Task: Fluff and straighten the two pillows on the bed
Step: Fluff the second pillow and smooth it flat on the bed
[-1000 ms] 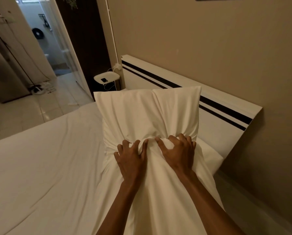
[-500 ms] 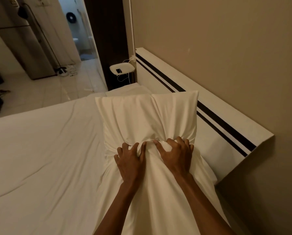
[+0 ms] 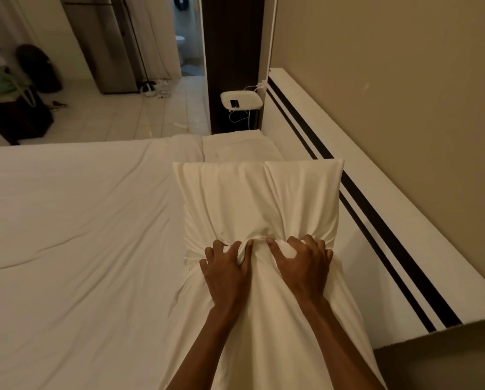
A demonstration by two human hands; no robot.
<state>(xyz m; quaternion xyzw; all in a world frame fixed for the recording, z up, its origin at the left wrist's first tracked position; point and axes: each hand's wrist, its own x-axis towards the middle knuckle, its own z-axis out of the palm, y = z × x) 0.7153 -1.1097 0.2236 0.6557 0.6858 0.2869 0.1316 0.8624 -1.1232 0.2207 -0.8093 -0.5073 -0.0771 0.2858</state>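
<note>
A white pillow (image 3: pixel 258 198) lies lengthwise on the bed (image 3: pixel 75 235), beside the headboard. My left hand (image 3: pixel 226 273) and my right hand (image 3: pixel 304 266) sit side by side on its middle. Both have their fingers dug into bunched pillowcase fabric, which puckers into folds between them. The far half of the pillow stands puffed up. A second white pillow (image 3: pixel 235 146) lies flat beyond it at the far corner of the bed, partly hidden by the near one.
A white headboard (image 3: pixel 376 209) with two black stripes runs along the right, against the beige wall. A small white shelf (image 3: pixel 241 99) with a phone and cable hangs past the bed's far end. Bags (image 3: pixel 10 88) and a tall cabinet stand on the tiled floor.
My hands keep the same grip on the pillow's middle. The view has swung to the right and up, bringing the second pillow and more of the room into sight.
</note>
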